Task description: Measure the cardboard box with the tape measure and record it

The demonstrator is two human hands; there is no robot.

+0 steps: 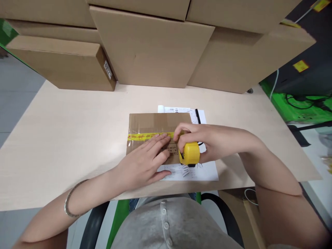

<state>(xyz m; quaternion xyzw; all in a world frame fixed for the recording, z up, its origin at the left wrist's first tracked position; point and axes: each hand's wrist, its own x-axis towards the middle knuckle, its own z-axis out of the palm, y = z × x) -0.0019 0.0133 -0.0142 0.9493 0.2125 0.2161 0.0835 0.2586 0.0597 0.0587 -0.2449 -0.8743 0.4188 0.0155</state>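
A: What is the largest thing there?

B: It is the table (64,128), pale and wide. At its far side the cartons (150,52) stand like a wall and close the view behind them.

A: And where is the box (158,121)?

B: It lies flat near the front edge of the table, in the middle. It covers a good part of the papers (207,173), which come out behind it, in front and at the right.

A: How are the hands?

B: The left hand (145,160) is laid flat on the box, its fingers nearly side by side and the thumb apart, over the papers. The right hand (207,136) has its fingers bent around a yellow tool (191,153) with black parts, at the right end of the box. I cannot tell how its thumb presses.

A: What is in the way?

B: The right hand and the tool hide that end. A yellow tape (141,136) with red marks crosses the box; fingers of both hands reach it.

A: Any smaller things?

B: A black pen (197,116) on the papers, just beyond the right hand, and a dark print (172,149) on the box, partly behind the left fingers.
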